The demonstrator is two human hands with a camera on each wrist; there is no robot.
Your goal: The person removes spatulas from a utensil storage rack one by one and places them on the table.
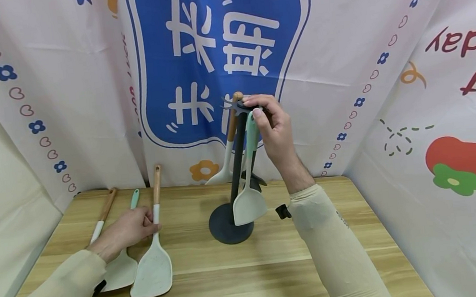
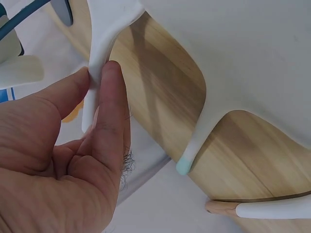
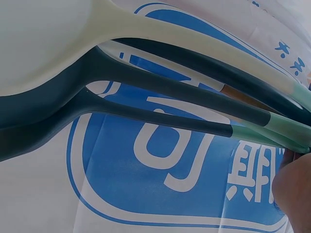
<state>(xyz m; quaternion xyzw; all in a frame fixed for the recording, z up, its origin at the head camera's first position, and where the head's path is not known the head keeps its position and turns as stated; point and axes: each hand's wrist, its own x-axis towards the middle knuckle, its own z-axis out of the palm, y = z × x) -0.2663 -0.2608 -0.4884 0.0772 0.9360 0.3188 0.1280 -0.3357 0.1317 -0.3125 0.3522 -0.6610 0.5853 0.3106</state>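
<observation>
Wooden-handled spatula (image 1: 151, 274) is pinched between the thumb and fingers of a person's left hand (image 1: 128, 227), its white blade below the grip. Across from it, the right hand (image 1: 277, 130) closes thumb and curled fingers on the top of a mint-handled spatula (image 1: 249, 204) at the dark utensil stand (image 1: 231, 234), though its exact hold is hard to make out. Beside the left hand lie a second mint-handled turner (image 1: 120, 272) and another wooden-handled utensil (image 1: 102, 213). Hanging the right hand's spatula appears to be the step underway; the next move likely calls for seating its handle on a hook before letting go.
</observation>
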